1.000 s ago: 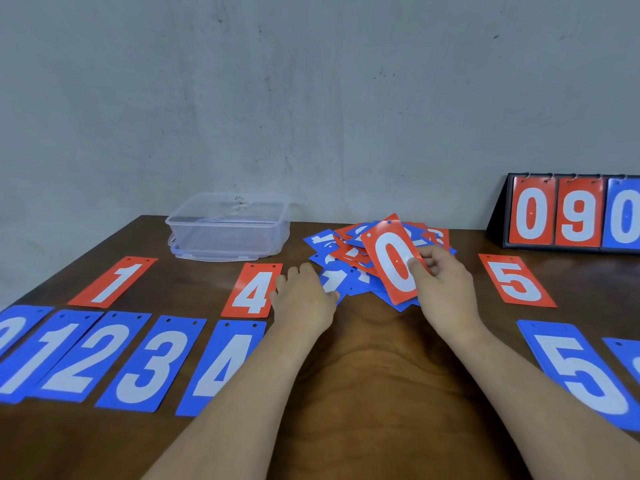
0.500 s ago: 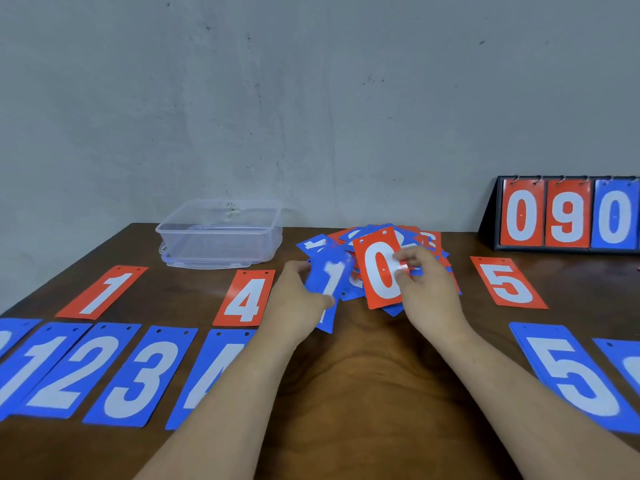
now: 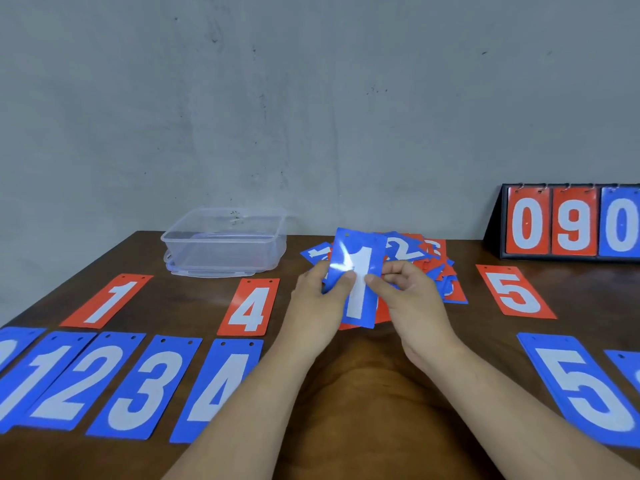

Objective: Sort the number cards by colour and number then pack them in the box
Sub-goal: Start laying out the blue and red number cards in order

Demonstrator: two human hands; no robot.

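Both hands are gripping a blue 1 card (image 3: 360, 268) just above the mixed pile (image 3: 426, 261): the left hand (image 3: 320, 303) is pinching its left edge and the right hand (image 3: 414, 303) is curling its fingers (image 3: 375, 282) on the right edge. The card's long axis is pointing away from the person. Its likely spot, the laid blue 1 (image 3: 34, 382) in the near row on the worktop (image 3: 346, 393), is lying well off to the left, so the left hand is sitting nearer
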